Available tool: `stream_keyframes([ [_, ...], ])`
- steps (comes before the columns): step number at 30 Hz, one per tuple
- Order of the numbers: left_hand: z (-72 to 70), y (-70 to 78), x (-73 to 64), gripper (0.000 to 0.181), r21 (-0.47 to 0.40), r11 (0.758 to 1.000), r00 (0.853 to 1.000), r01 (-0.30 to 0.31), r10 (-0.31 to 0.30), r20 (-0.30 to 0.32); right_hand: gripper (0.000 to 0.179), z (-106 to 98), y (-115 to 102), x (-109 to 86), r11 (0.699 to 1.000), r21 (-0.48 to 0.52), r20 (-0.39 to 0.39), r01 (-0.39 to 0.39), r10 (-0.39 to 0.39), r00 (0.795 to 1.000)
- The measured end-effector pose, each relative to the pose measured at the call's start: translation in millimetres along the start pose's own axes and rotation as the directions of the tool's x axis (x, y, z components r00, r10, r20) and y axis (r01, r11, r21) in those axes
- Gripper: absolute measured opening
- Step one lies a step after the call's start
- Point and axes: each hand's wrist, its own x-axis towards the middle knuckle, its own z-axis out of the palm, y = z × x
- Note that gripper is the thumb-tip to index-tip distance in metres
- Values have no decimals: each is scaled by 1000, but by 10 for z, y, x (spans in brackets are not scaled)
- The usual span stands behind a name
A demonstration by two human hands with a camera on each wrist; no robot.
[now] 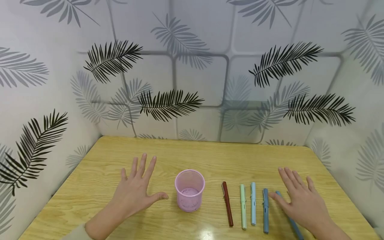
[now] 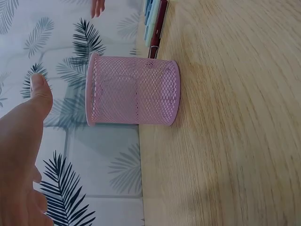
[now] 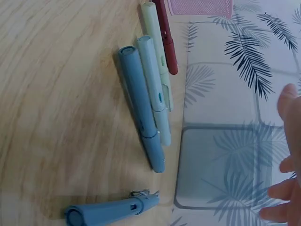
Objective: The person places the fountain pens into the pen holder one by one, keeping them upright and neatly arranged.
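My left hand hovers over the table left of a pink mesh pen cup, fingers spread and thumb pointing toward the cup. The cup stands upright with no pens in it. To its right lie a dark red pen, a light green pen, a light blue pen and a blue pen, roughly side by side. My right hand is held above another blue pen, which lies slanted and is partly hidden beneath it. Nothing is held in either hand.
The wood-grain table ends at a back wall covered in leaf-patterned paper. Similar patterned walls rise at the left and right sides. A patch of glare shows on the tabletop near the front.
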Motion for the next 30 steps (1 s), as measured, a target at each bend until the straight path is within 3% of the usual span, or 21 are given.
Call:
stream_keyframes([
  [4,5,41,20,106,-52,999,1000,-4,4,-6,74,33,23,-15,997,72,-170,39,-26,985],
  [8,19,87,48,104,-98,995,1000,-13,11,-22,63,71,64,-18,990,107,-373,94,-48,927],
  [12,51,132,66,101,-152,988,998,-29,21,-53,54,87,124,-14,991,94,-471,97,-42,881],
  [14,72,158,74,100,-175,984,998,-28,18,-61,52,90,148,-20,992,104,-475,71,-13,880],
  [22,161,294,81,96,-269,961,998,56,-58,0,46,145,261,-65,979,170,-352,-110,164,921],
  [27,229,346,74,92,-321,945,997,68,-79,-23,44,196,365,-83,962,208,-280,-177,232,931],
  [30,271,368,67,88,-375,924,994,68,-93,-50,45,223,417,-95,953,209,-195,-220,261,946],
])
